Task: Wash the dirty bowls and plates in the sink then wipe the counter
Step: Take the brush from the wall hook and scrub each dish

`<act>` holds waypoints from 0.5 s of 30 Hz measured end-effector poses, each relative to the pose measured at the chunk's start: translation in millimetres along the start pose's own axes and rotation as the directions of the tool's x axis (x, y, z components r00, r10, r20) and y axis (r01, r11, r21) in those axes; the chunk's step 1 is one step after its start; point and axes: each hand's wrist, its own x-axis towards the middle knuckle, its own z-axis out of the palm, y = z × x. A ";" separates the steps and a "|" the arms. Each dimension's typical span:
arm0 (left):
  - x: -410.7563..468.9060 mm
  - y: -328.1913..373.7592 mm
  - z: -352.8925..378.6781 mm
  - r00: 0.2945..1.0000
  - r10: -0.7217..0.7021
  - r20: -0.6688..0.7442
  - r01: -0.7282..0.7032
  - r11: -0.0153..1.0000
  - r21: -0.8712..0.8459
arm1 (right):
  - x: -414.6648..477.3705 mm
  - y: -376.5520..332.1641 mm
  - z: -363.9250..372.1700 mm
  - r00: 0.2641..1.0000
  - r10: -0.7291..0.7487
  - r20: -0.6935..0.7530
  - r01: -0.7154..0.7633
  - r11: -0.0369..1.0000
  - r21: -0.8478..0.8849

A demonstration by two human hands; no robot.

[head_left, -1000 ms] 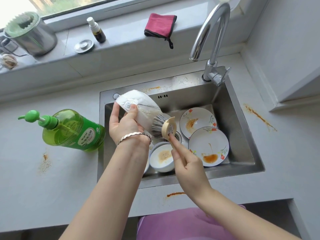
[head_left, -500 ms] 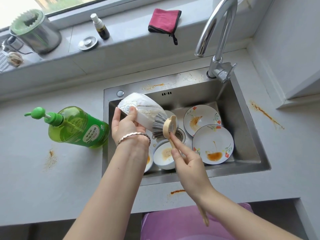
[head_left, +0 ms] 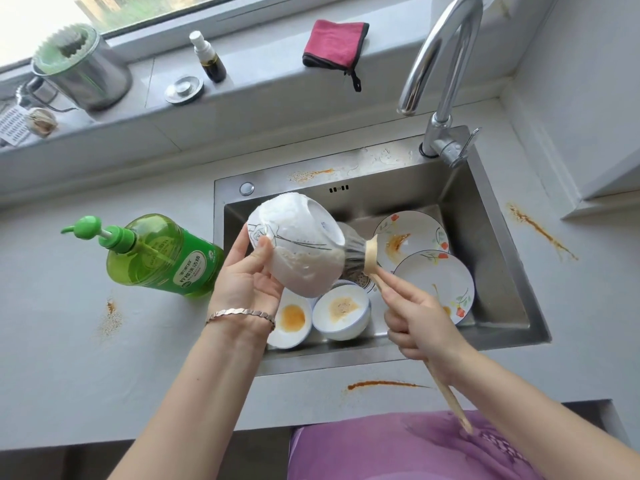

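**Slick bowl held above crockery: a drop is the main hazard**

Nearest, the tail of the long wooden-handled dish brush (head_left: 446, 398) reaches back past the front edge of the grey counter (head_left: 86, 375). A wide scrubbing stroke could knock it against that edge. The right hand (head_left: 420, 327) is closed in a fist round the handle, and the bristles press into the mouth of the foam-coated white bowl with a black line drawing (head_left: 298, 251). The left hand (head_left: 247, 282) cradles that bowl from below, thumb on its side and fingers curled under it. It is tipped on its side above the left part of the stainless steel sink (head_left: 346, 358).

The foam probably makes the bowl slippery, and the brush pushes toward the left palm, so a hard stroke could squeeze it out of the grip. It would land on the 2 small white bowls with orange residue (head_left: 343, 311) directly beneath and could chip them. The 2 flower-patterned plates (head_left: 434, 284), overlapping to the right, are unwashed.

To the left, the green pump bottle of dish soap (head_left: 162, 256) sits just beside the sink's rim, near the left wrist; a swinging forearm could topple it. Farther back, the curved chrome tap (head_left: 440, 64) rises at the right rear corner, well apart from the bowl, which leaves open room beneath for rinsing. The folded red cloth (head_left: 334, 43) lies on the sill beyond, out of the way.
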 end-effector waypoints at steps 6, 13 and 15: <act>-4.3 -7.2 -6.9 0.997 0.081 -0.006 -0.076 0.954 0.289 | -8.9 -14.1 19.0 0.956 -0.288 0.063 0.290 0.880 -0.376; -5.7 -7.5 -18.5 0.995 -0.019 0.094 -0.013 0.942 0.335 | 11.4 -24.7 2.8 0.993 -0.118 -0.029 0.095 0.899 -0.427; -1.5 -6.3 -20.4 0.998 -0.018 0.065 -0.004 0.945 0.326 | 1.5 -17.8 6.6 0.997 -0.072 0.007 0.069 0.907 -0.416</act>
